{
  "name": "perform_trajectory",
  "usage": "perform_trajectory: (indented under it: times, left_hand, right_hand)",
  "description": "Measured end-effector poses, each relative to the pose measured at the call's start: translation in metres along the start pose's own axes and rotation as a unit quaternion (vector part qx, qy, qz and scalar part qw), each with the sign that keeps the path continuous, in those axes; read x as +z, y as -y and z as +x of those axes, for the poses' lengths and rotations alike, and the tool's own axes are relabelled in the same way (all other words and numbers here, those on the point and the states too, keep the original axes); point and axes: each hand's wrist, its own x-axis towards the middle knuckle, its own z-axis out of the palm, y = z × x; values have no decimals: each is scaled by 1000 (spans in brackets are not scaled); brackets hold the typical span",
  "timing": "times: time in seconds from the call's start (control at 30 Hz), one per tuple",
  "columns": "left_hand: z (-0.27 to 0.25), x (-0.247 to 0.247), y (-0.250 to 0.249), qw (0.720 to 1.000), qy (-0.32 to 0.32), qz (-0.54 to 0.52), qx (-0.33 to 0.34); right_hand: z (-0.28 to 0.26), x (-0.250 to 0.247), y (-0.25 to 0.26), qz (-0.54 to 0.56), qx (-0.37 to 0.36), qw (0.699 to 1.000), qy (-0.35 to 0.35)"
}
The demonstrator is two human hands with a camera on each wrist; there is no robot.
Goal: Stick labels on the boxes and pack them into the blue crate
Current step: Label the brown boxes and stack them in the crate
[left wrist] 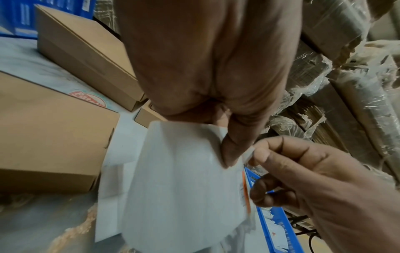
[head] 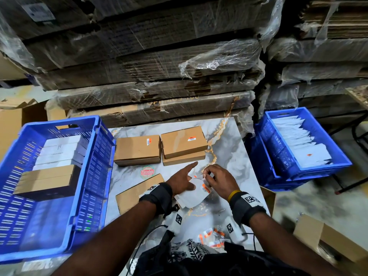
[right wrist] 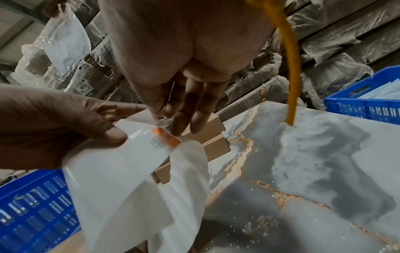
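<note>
My left hand (head: 185, 180) holds a white label sheet (head: 194, 193) above the marble table (head: 229, 148), thumb (left wrist: 233, 150) on top and index finger pointing forward. An orange label (right wrist: 165, 139) sits on the sheet. My right hand (head: 206, 175) pinches a label's corner at the sheet's top edge between thumb and index finger (right wrist: 154, 116). A labelled brown box (head: 137, 149) lies ahead, beside two stacked brown boxes (head: 183, 143). Another brown box (head: 135, 193) lies by my left wrist. The blue crate (head: 97, 166) at left holds several boxes.
A second blue crate (head: 278, 156) at the right holds white sheets. Loose orange labels (head: 213, 236) lie near the table's front edge. Wrapped cardboard stacks (head: 149, 66) wall off the back. An open carton (head: 318, 236) stands at the lower right.
</note>
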Motion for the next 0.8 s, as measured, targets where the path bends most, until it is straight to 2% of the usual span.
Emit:
perform_trajectory:
  times: [0.17,0.33,0.47,0.5,0.53,0.6,0.63,0.73,0.8]
  left_hand:
    - [10,9,12,1000,-17,-25,-10]
    - [14,12,21,995,-52,-44,-72]
    - [10,9,27,981,-145,14,-129]
    - [5,5,27,976,-167,-26,-136]
    - [-1,1,28,967,-175,-113,-147]
    - [-23,-6,29,919,-150,-310,-190]
    - [-34,-11,33,898,-130,-364,-211]
    - [-60,-21,51,859,-44,-452,-236]
    - [-72,-28,62,837,-23,-489,-244]
  right_hand:
    - [13,-8,-2,-39,9,998,-57]
    - [21,-7,10,-121,-33,991,-52]
    - [25,5,22,-166,-98,980,-47]
    - [25,9,24,-180,-119,975,-48]
    - [25,14,26,-193,-144,969,-45]
    - [26,25,32,-209,-198,958,-21]
    - [26,32,36,-216,-230,949,-4]
    - [26,54,48,-242,-308,919,43]
    - [26,66,58,-248,-332,908,60]
